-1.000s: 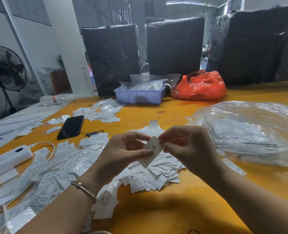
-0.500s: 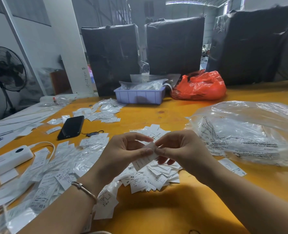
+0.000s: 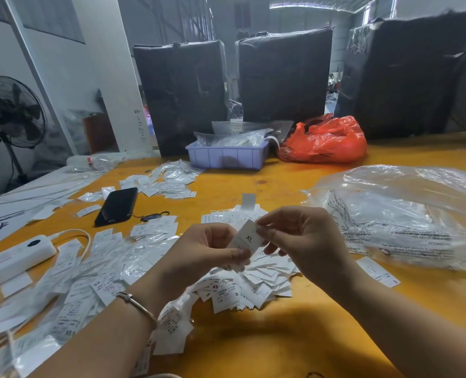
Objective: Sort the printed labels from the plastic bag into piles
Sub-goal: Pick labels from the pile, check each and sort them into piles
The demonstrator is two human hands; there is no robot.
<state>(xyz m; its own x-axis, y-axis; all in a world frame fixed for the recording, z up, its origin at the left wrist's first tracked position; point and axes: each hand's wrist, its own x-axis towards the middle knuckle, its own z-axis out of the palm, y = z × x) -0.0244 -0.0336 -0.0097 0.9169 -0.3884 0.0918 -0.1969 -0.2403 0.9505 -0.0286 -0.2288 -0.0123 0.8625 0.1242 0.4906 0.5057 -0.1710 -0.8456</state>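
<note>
Both hands pinch one XL label (image 3: pixel 249 238) above the near pile (image 3: pixel 253 285): left hand (image 3: pixel 207 252) at its near edge, right hand (image 3: pixel 300 238) at its far corner. Bare table (image 3: pixel 267 345) lies nearest.

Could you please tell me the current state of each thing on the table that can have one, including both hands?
Left hand: pinching the label.
Right hand: pinching the same label.
White XL label: held above the pile, print up.
Loose pile of white labels: lying unsorted.
Clear plastic bag: lying flat, crumpled.
Black smartphone: screen dark.
Black standing fan: blades look still.
Red plastic bag: bunched up.
</note>
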